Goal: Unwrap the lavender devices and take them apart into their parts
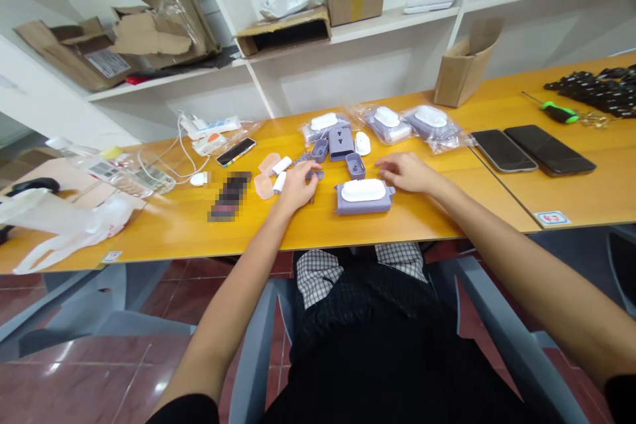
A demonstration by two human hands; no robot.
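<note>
My left hand [298, 187] rests on the orange wooden table [163, 232], its fingertips over a small lavender plastic part [315, 175]. I cannot tell whether it grips that part. Beside this hand lie white cylindrical pieces [281, 165] and translucent pink pieces [264, 186]. My right hand [405, 171] lies open and holds nothing, its fingers close to a lavender case with a white lid [363, 196]. Just above stand a lavender socket-like housing [341, 144], a small lavender cup [355, 165] and several clear bags of white-and-lavender parts [386, 124].
Two dark smartphones [549, 150] and a green-handled screwdriver [560, 112] lie on the right, beyond them a heap of black parts. On the left are a phone, white cables, a white plastic bag and a pixelated patch. Cardboard boxes fill the shelves behind.
</note>
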